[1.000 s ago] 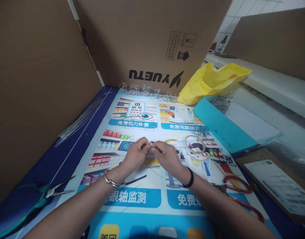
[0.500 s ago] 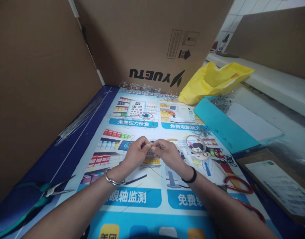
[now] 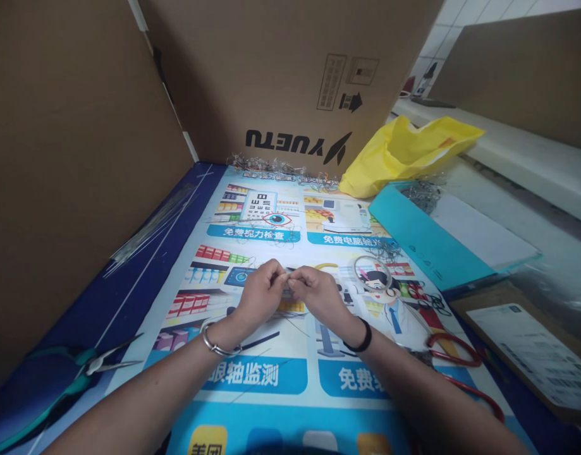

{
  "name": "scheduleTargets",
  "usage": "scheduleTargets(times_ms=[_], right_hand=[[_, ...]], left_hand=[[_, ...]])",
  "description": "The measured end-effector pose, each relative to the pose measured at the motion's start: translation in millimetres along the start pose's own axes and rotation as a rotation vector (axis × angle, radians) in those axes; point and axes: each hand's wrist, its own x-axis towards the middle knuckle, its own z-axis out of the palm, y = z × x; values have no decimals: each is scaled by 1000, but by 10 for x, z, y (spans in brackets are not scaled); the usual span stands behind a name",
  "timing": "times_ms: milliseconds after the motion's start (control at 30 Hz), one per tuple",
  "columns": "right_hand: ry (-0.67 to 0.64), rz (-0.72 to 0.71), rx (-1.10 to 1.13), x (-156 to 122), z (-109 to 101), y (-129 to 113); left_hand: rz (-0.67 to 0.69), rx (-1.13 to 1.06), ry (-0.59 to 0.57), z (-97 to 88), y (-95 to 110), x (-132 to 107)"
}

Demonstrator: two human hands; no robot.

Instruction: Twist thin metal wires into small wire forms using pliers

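My left hand [image 3: 262, 292] and my right hand [image 3: 320, 291] meet fingertip to fingertip over the middle of the printed poster [image 3: 313, 379]. Both are closed in a pinch. Whatever lies between the fingertips is too small to make out. Thin dark wires [image 3: 294, 325] show on the poster just below the hands. Right of my right hand lies a ring-shaped coil [image 3: 373, 274], with black wire loops [image 3: 435, 304] farther right. Red-handled cutters [image 3: 454, 351] rest partly behind my right forearm. Teal-handled long-nose pliers [image 3: 84, 373] lie with jaws apart at the lower left.
Straight wires [image 3: 150, 230] lie in a bundle on the left. Tangled wire scraps [image 3: 271, 165] line the foot of the cardboard box wall [image 3: 281, 76]. A yellow bag [image 3: 404, 155], a turquoise box lid [image 3: 427, 246] holding wire shapes and a labelled package [image 3: 532, 354] stand along the right side.
Almost nothing differs. Both hands keep their pinch at the same spot, with only slight shifts of the fingers and wrists.
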Motion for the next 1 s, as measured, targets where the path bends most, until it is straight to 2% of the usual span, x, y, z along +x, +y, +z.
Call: scheduleTargets(times_ms=[200,533,833,1000], right_hand=[[42,-26,-62,-12,45,-15],[17,0,45,19,88,93],[132,-64,-122,-41,95,-70],[159,-96,-122,-42,154,-62]], left_hand=[[-39,-47,18,39,-3,-2],[-53,-103,66,26,9,6],[84,116,139,33,31,-22],[118,140,172,62,2,-28]])
